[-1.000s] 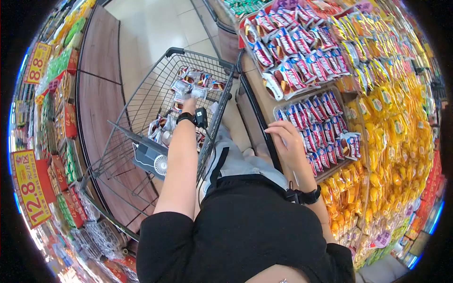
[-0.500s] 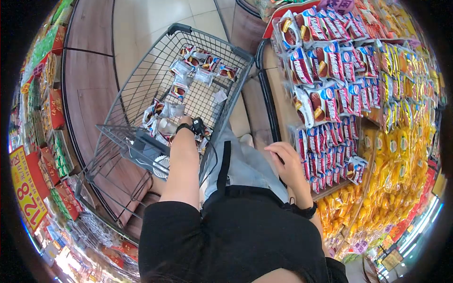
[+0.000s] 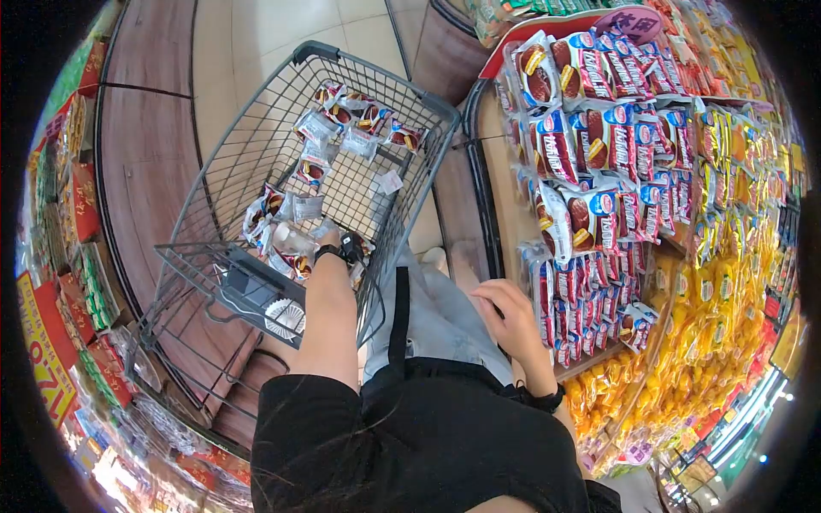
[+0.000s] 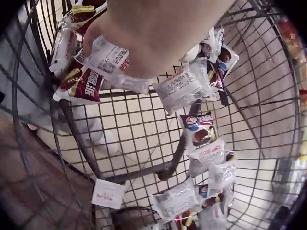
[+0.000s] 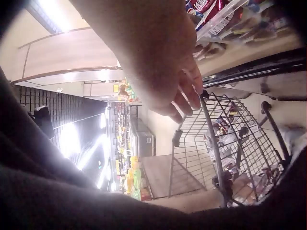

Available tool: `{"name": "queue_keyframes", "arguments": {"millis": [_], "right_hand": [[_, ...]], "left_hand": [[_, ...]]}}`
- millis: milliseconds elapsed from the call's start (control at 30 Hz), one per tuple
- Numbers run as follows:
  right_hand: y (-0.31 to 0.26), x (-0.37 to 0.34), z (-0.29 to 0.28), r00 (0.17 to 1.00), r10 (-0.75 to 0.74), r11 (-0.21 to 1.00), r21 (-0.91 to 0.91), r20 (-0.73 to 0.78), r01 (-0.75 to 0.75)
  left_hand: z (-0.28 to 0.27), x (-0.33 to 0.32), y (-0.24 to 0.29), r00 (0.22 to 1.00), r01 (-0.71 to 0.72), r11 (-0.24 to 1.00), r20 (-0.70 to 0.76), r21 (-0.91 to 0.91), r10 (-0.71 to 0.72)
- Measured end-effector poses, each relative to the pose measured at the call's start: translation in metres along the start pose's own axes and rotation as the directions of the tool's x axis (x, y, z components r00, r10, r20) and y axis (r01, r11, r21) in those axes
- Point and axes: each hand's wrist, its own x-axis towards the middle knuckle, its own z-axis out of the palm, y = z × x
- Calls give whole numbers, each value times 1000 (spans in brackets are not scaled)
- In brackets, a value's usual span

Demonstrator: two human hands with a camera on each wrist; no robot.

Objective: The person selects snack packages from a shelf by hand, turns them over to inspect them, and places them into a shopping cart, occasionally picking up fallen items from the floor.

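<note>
Snack pkgs (image 3: 359, 144) lie in loose clusters, some back side up, at near & far ends of wire cart (image 3: 385, 78), scene L. L hand (image 4: 125, 34) is down in near end, gripping one pkg (image 4: 108, 58). R hand (image 3: 507, 315), fingers loosely bent, holds nothing, nr stacked display pkgs (image 3: 609, 145) on R.

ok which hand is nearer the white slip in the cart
Left: in the head view, the left hand is inside the cart, lower left of the slip; the right hand is outside, farther off to the lower right.
</note>
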Motion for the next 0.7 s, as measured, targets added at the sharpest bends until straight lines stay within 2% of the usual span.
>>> {"name": "queue_keyframes", "arguments": {"millis": [100,167,200,233,300,367,400,433,500,533,567,667,700], "right_hand": [[-5,-4,-4,998,-53,999,-3,-34,52],[-8,-9,-8,993,-95,995,-9,-68,95],[-10,-12,-11,989,-117,993,-14,-89,116],[-11,-15,-14,984,-139,990,-22,-107,138],[-13,-21,-19,973,-175,985,-30,-149,172],[-16,-28,-24,963,-204,979,-38,-178,200],[-17,-33,-26,959,-214,977,-42,-187,210],[-18,-38,-29,955,-222,975,-45,-197,217],[-23,-48,-36,941,-256,967,-55,-222,250],[-25,-54,-39,935,-263,965,-58,-239,257],[-27,-61,-42,930,-266,964,-59,-255,260],[-18,-79,-48,909,-287,958,-66,-303,280],[-16,-85,-50,901,-294,956,-75,-318,285]], "left_hand": [[-7,-6,22,995,-26,989,-96,-147,11],[-14,-10,43,989,-53,946,-149,-320,5],[-20,-14,57,990,-59,877,-140,-477,-9],[-26,-17,73,994,-57,767,-112,-640,-20],[-42,-25,111,1000,12,394,16,-919,7],[-64,-41,151,980,173,-32,168,-984,105],[-74,-55,173,966,217,-160,187,-963,181],[-83,-73,193,953,229,-237,168,-944,250],[-96,-127,228,918,87,-251,-20,-964,397],[-98,-165,242,866,-96,-222,-191,-970,461],[-101,-205,256,784,-278,-224,-356,-934,509],[-129,-338,264,491,-58,-443,-412,-895,768],[-137,-376,259,388,-31,-385,-366,-923,846]]}}
